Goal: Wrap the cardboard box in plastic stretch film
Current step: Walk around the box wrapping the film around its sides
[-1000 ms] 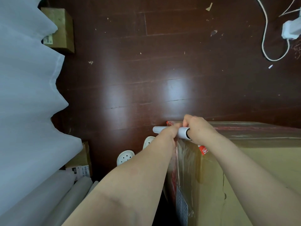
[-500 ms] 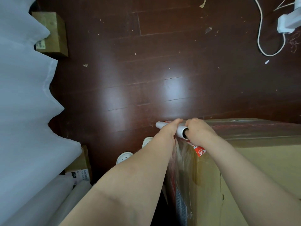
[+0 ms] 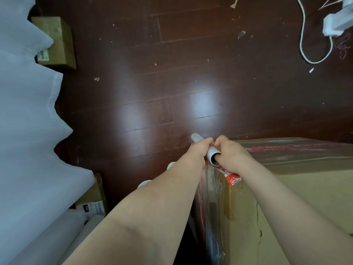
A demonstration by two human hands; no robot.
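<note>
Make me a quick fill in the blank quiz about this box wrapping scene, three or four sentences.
The left hand and right hand both grip a ___ of film.
The film hangs down the cardboard ___'s corner.
A white cable lies on the wooden ___.
The curtain is on the view's ___ side.
Missing words: roll, box, floor, left.

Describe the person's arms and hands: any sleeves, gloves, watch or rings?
The left forearm and right forearm are bare down to the frame's edge; no sleeve shows. The left hand and right hand wear no gloves, and no watch, bracelet or ring shows on the parts in view.
</note>
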